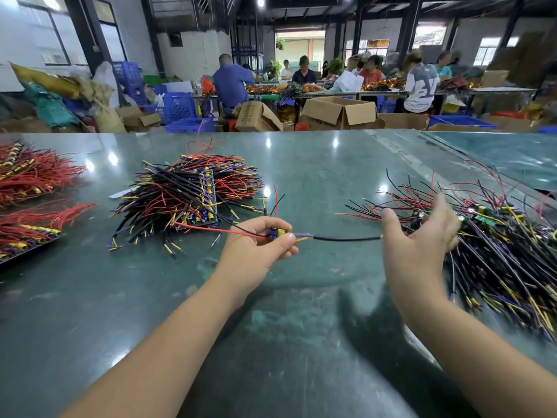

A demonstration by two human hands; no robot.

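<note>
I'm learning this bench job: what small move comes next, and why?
Probably lay the small blue-and-yellow board with red and black wires, pinched in the left hand, onto the neat stacked pile of like boards; the open right hand reaches toward the loose tangled pile for another.

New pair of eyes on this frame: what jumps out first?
Mid-frame, the left hand pinches one small wired part, its black lead stretched toward the open right hand. Tangled wire heaps flank them on the green table: a stacked heap centre-left, a loose pile at right, red bundles far left.
</note>
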